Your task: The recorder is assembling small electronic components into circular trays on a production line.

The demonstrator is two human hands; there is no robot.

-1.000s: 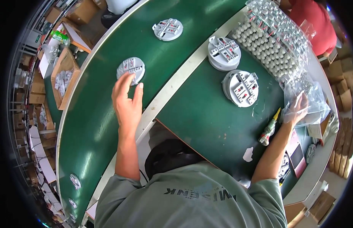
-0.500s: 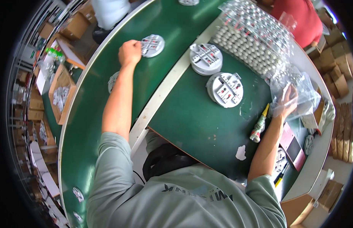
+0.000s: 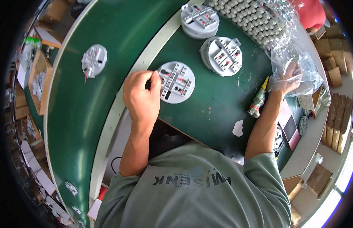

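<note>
My left hand (image 3: 141, 95) is closed on the left rim of a round white plastic disc (image 3: 184, 93), its thumb and fingers pinched together. Raised blocks, slots and small red and black parts cover the disc's face. It is over the near left part of the green work surface. On the right, my right hand (image 3: 287, 81) is inside a clear plastic bag (image 3: 310, 78). Its fingers look curled through the wrinkled film, and what they hold is hidden. Left of that wrist lies a small bottle with a yellow nozzle (image 3: 258, 99).
Two stacks of similar discs, one at the back (image 3: 199, 24) and one nearer (image 3: 224, 57), stand beyond the held disc. Behind them lies a plastic-wrapped sheet of round silvery parts (image 3: 252, 19). A pale rail (image 3: 140, 62) divides my table from a green belt carrying another disc (image 3: 94, 60).
My left hand has brought a disc from the green belt across the rail to my work surface. My right hand stays at the plastic bag. The whole view has shifted.
</note>
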